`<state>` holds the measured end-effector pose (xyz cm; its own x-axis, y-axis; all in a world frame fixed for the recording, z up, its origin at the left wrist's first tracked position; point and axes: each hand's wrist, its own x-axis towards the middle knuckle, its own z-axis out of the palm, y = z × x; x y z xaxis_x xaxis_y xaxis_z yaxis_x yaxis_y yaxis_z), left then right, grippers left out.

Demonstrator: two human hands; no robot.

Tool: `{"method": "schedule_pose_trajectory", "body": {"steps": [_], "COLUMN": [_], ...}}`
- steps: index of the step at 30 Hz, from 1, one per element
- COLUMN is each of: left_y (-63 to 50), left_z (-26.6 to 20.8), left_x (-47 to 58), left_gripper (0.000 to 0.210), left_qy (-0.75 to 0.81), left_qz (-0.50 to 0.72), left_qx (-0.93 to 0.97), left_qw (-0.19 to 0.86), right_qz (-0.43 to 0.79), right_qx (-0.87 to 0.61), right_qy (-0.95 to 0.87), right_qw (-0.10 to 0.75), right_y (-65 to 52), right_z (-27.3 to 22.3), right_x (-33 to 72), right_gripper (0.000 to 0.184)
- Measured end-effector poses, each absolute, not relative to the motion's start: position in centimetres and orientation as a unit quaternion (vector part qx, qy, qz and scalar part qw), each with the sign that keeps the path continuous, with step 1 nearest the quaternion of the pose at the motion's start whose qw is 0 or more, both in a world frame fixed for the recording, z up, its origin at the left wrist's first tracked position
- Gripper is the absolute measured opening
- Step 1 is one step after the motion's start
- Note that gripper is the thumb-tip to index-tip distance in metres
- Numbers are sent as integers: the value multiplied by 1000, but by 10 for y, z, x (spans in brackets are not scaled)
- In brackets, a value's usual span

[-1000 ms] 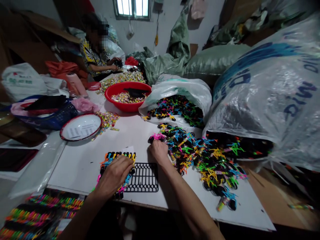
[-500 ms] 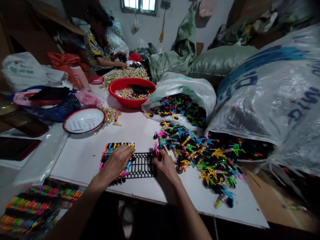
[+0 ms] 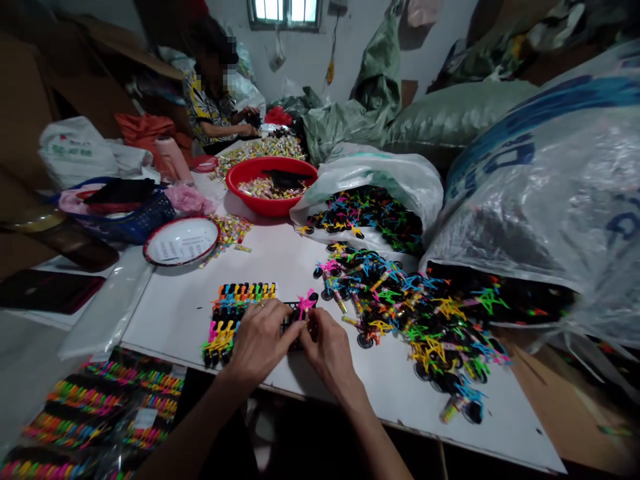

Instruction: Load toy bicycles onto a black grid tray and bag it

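Note:
A black plastic grid rack [image 3: 295, 307] lies on the white table, mostly hidden under my hands. Its left part is filled with rows of small toy bicycles [image 3: 223, 333] in yellow, pink, orange and blue. At the rack's right end a pink toy bicycle [image 3: 307, 303] stands up between my hands. My left hand [image 3: 263, 340] reaches across the rack, its thumb and fingers closed at the left side of the pink bicycle. From the right, my right hand [image 3: 327, 343] pinches the same bicycle low down. The fingertips are partly hidden.
Loose toy bicycles [image 3: 400, 300] are heaped at right, beside an open white sack [image 3: 370, 160] and a large sack [image 3: 540, 180]. A red basin [image 3: 233, 190], enamel plate [image 3: 215, 227] and blue basket [image 3: 120, 223] stand behind. Packed toys [image 3: 85, 400] lie lower left. Another person [image 3: 213, 100] sits beyond.
My left hand has moved right along the rack and now meets my right hand at the pink toy bicycle. The view has shifted slightly, so the surroundings sit further right.

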<state>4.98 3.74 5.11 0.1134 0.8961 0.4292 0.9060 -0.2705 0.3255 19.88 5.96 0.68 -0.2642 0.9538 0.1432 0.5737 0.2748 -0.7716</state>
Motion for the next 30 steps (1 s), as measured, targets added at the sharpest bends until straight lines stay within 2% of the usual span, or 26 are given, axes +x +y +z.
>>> {"method": "schedule_pose_trajectory", "body": {"steps": [7, 13, 18, 23, 26, 30], "left_y": [31, 7, -4, -5, -6, -6], "left_z": [33, 38, 29, 21, 22, 20], "left_x": [60, 22, 5, 14, 15, 16], "left_gripper": [26, 21, 18, 22, 18, 15], "left_qy": [-631, -608, -545, -552, -552, -550], "left_qz": [-288, -311, -280, -275, -280, -293], "left_qx": [-716, -727, -788, -786, -785, -782], "left_qw": [77, 73, 65, 37, 8, -9], "right_qz": [324, 403, 443, 357, 297, 257], "right_qx": [-550, -543, -507, -468, -465, -460], "right_qy": [-703, -676, -647, -718, -762, -804], "right_qw": [313, 293, 359, 371, 339, 275], "right_y": [56, 48, 41, 33, 27, 26], "right_z": [9, -20, -38, -44, -47, -50], "right_x": [188, 182, 165, 145, 146, 148], "right_gripper": [13, 9, 9, 12, 19, 17]}}
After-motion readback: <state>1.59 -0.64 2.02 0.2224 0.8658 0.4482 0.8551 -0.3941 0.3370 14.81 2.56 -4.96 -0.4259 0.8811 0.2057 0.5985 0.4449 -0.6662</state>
